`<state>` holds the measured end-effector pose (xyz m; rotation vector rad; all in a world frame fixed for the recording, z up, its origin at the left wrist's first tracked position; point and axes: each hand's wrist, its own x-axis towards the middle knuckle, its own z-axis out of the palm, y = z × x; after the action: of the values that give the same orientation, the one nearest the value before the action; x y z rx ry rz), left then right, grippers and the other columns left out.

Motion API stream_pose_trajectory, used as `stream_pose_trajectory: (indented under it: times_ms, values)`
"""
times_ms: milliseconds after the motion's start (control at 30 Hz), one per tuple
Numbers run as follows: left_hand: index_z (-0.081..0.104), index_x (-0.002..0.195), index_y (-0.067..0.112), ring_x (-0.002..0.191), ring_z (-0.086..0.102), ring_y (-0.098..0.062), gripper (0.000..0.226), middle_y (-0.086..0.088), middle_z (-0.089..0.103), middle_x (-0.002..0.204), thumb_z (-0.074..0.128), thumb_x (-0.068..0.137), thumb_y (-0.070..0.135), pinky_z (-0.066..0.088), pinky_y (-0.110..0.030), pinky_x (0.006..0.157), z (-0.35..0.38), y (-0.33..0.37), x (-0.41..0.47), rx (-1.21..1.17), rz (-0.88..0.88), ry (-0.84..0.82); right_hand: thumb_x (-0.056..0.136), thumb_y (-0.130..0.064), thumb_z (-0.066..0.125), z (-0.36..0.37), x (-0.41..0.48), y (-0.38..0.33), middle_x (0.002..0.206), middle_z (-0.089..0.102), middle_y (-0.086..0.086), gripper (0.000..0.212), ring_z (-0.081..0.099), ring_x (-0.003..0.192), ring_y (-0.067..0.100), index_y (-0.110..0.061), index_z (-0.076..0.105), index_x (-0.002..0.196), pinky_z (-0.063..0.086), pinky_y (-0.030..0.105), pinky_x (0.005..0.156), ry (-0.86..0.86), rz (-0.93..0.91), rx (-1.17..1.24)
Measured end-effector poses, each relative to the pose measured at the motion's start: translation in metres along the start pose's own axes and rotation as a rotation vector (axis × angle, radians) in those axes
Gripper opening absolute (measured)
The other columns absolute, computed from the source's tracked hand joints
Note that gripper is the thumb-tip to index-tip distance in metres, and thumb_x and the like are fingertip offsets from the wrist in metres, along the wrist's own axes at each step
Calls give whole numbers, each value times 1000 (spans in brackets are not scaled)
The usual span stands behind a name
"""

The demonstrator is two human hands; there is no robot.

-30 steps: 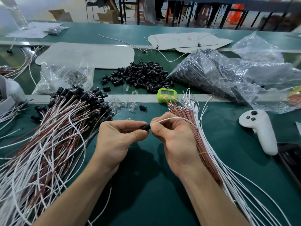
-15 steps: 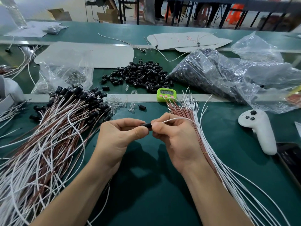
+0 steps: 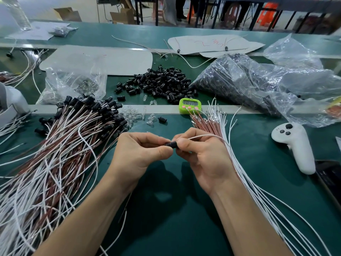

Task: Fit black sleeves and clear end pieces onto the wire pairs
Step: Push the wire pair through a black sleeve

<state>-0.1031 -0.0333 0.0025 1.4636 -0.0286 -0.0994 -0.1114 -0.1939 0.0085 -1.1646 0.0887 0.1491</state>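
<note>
My left hand [image 3: 136, 154] pinches one end of a black sleeve [image 3: 170, 144] between thumb and fingers. My right hand [image 3: 203, 156] pinches the sleeve's other end together with a white wire [image 3: 206, 135] that arcs away to the right. A bare wire bundle [image 3: 217, 126], brown and white, lies just right of my right hand. Wire pairs with sleeves fitted [image 3: 73, 130] are heaped on the left. Loose black sleeves [image 3: 160, 84] form a pile beyond the white strip. Clear end pieces [image 3: 136, 115] lie scattered near that strip.
A green timer [image 3: 190, 105] stands behind the hands. A white controller [image 3: 295, 146] lies at the right. A plastic bag of black parts [image 3: 249, 85] sits at the back right, a clear bag [image 3: 73, 84] at the back left. Grey card sheets [image 3: 103, 60] lie farther back.
Both hands have stayed close together around the sleeve. The sleeve looks a little more covered by the fingers than a second ago.
</note>
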Motion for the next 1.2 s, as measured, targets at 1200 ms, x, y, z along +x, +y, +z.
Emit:
stream_pose_trajectory:
  times_ms: [1200]
  values:
    - [81, 72, 10, 63, 70, -14, 22, -13, 77, 74, 84, 67, -11, 55, -20, 63, -7, -2, 1, 49, 37, 94, 98, 1, 60, 6, 3, 18, 69, 66, 1, 29, 60, 61, 12, -16, 63, 75, 52, 24, 57, 58, -117, -189]
